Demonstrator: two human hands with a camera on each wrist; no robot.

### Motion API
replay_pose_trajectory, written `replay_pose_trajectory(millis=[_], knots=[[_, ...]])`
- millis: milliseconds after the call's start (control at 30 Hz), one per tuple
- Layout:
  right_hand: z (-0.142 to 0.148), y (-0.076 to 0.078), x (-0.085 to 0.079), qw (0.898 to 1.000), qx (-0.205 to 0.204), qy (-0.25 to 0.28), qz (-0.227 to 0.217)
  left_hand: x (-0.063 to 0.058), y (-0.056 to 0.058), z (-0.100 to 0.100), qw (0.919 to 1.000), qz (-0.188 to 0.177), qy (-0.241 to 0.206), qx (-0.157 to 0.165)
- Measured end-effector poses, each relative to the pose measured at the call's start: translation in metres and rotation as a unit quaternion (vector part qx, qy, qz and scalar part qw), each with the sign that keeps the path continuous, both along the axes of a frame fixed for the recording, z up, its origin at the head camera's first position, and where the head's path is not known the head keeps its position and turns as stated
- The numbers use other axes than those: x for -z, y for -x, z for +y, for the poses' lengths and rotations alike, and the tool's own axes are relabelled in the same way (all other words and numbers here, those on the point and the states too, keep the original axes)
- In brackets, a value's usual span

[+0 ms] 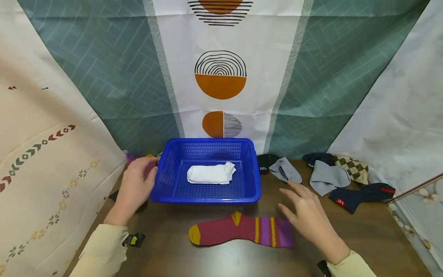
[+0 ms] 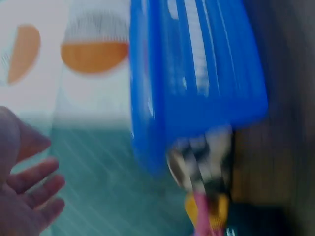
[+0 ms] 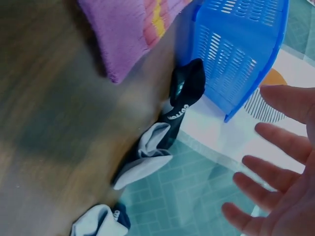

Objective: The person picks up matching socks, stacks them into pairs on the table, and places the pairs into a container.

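Note:
My left hand (image 1: 133,188) hovers at the left side of a blue plastic basket (image 1: 206,200), its fingers loosely bent with nothing in them. Inside the basket lies a folded white sock (image 1: 209,174). On the table in front stretches a maroon sock (image 1: 225,232) with a mustard toe and heel and a purple striped cuff. Near that cuff, my right hand (image 1: 308,213) is held over the table, fingers spread and holding nothing. Beyond its fingertips sits a grey sock (image 1: 285,170). The left wrist view is blurred, but a checkered sock (image 2: 204,160) shows beside the basket.
A black sock (image 1: 264,163) lies against the basket's right side. Farther right are another grey sock (image 1: 328,178), a checkered sock (image 1: 352,169) and navy socks (image 1: 361,195). Behind the basket hangs a patterned curtain (image 1: 221,38); more cloth closes off both sides.

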State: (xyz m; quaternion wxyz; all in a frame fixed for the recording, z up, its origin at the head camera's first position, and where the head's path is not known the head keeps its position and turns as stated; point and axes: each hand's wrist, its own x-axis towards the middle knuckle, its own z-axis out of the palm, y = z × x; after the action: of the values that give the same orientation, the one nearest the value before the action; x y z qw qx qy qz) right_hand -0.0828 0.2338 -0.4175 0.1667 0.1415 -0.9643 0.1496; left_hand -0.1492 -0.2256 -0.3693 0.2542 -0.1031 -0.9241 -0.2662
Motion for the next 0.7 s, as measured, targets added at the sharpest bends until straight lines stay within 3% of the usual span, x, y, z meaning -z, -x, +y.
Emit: replay_pose_trajectory(millis=[167,267,400,533,600,700], knots=[[-0.003,0.002,0.002,0.999,0.018,-0.015,-0.028,0.023,0.026,-0.048,0.9941,-0.054,-0.016,-0.093],[-0.005,0.003,0.005,0.999,0.02,-0.025,-0.042,0.04,0.036,-0.069,0.9881,-0.102,-0.007,-0.116],[-0.007,0.004,0.006,0.998,0.021,-0.033,-0.055,0.061,0.047,-0.082,0.9749,-0.186,0.044,-0.114],[-0.01,0.006,0.006,0.997,0.024,-0.032,-0.064,0.074,0.062,-0.083,0.9515,-0.279,0.089,-0.094],[-0.012,0.007,0.006,0.996,0.03,-0.031,-0.074,0.077,0.07,-0.082,0.9416,-0.312,0.097,-0.08],[-0.013,0.008,0.006,0.994,0.04,-0.029,-0.096,0.082,0.082,-0.079,0.9335,-0.338,0.104,-0.059]])
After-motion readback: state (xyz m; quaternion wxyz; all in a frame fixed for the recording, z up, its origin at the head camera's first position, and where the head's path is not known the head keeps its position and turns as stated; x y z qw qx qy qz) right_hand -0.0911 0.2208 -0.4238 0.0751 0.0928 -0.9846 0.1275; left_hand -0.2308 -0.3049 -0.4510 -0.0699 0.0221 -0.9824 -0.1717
